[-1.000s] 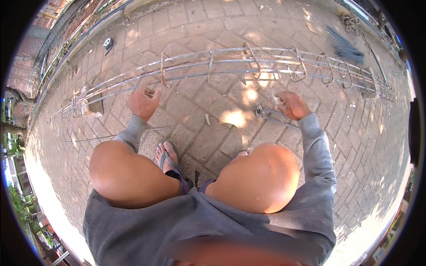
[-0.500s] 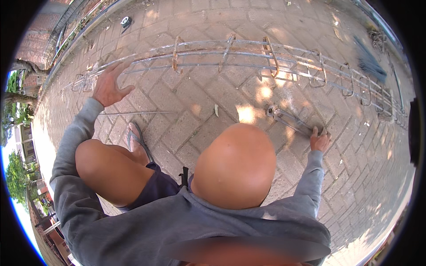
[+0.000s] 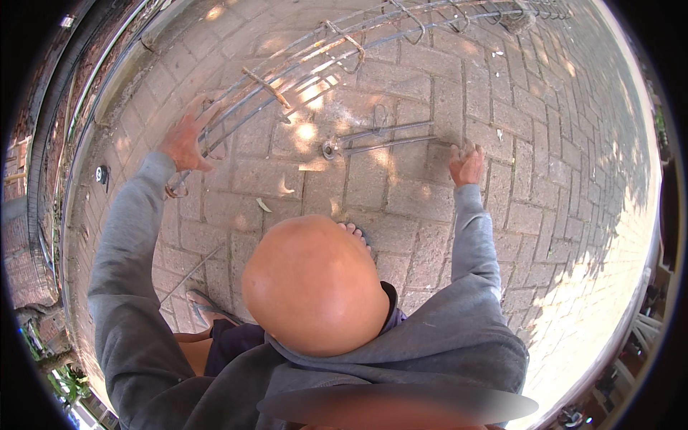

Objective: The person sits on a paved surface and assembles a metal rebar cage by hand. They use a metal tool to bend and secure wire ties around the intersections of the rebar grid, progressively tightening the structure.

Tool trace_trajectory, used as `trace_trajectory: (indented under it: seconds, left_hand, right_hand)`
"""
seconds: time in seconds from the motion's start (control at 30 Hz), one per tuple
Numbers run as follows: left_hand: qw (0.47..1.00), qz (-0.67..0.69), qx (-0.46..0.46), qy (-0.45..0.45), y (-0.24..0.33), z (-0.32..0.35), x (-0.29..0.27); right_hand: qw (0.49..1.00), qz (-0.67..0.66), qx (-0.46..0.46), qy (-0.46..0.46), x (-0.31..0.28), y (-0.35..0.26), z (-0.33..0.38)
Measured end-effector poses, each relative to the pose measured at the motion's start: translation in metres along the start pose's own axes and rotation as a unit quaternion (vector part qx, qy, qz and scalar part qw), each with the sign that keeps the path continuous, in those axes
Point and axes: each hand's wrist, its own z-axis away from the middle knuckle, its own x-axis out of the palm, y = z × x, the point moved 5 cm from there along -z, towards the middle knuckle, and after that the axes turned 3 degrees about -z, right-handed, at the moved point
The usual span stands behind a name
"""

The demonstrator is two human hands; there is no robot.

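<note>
A long cage of rusty steel bars (image 3: 266, 87) with bent stirrups runs across the far side of the paving. My left hand (image 3: 186, 140) is at the cage's near left part, fingers spread around the bars; blur hides whether they touch. A pair of long-handled pincers (image 3: 330, 148) lies on the bricks, its round head toward the left and its handles toward the right. Just beyond the handle ends, my right hand (image 3: 467, 165) hovers over the bricks, apart from the pincers. Its fingers are loosely bent and slightly apart, with nothing visible in them.
A loop of thin wire (image 3: 380, 115) lies by the pincers' handles. At the far left stands a small round tape measure (image 3: 102, 174) near the kerb. A thin rod (image 3: 190, 275) rests beside my sandalled foot (image 3: 210, 308). A dry leaf (image 3: 263, 205) lies before my knee.
The view has turned to the right, so the cage and pincers appear farther left. My right hand, earlier at the pincers' handle ends, is now apart from them. My left hand remains by the cage.
</note>
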Motion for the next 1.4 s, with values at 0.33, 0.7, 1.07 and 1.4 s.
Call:
trace_trajectory:
  seconds: [0.33, 0.7, 1.07, 1.4]
  left_hand:
    - [0.997, 0.027, -0.067, -0.001, -0.001, 0.002, 0.019]
    - [0.980, 0.046, -0.068, 0.182, -0.001, 0.004, 0.027]
    - [0.980, 0.049, -0.101, 0.165, -0.003, 0.011, 0.024]
    - [0.984, 0.086, -0.080, 0.131, -0.125, 0.146, 0.018]
  right_hand:
    - [0.982, -0.067, -0.157, -0.079, 0.051, -0.144, -0.023]
    - [0.920, -0.241, -0.218, -0.220, 0.084, -0.258, 0.038]
    - [0.901, -0.256, -0.189, -0.294, 0.094, -0.257, 0.170]
    - [0.903, -0.209, -0.294, -0.235, -0.025, -0.363, 0.033]
